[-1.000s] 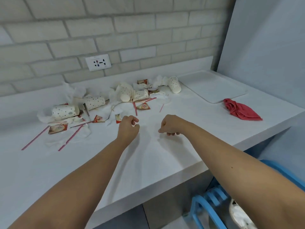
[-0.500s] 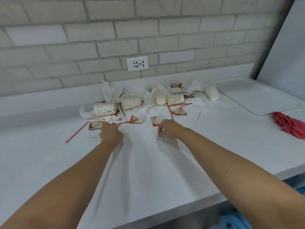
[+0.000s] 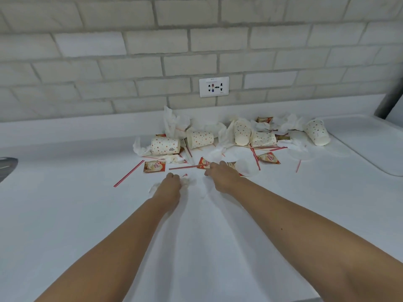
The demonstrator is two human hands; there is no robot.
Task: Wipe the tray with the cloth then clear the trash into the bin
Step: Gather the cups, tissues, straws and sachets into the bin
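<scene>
Since the earlier frame the right hand (image 3: 222,176) has been shifted leftward; its fingertips (image 3: 209,167) are laid against a red sachet (image 3: 203,162), though a pinch cannot be told. The left hand (image 3: 169,185), knuckles up, is curled round a crumpled tissue (image 3: 189,181) at mid-frame. Both forearms are stretched forward. The tray (image 3: 375,138) lies at the right edge, with paper cups (image 3: 200,138) strewn beside it.
</scene>
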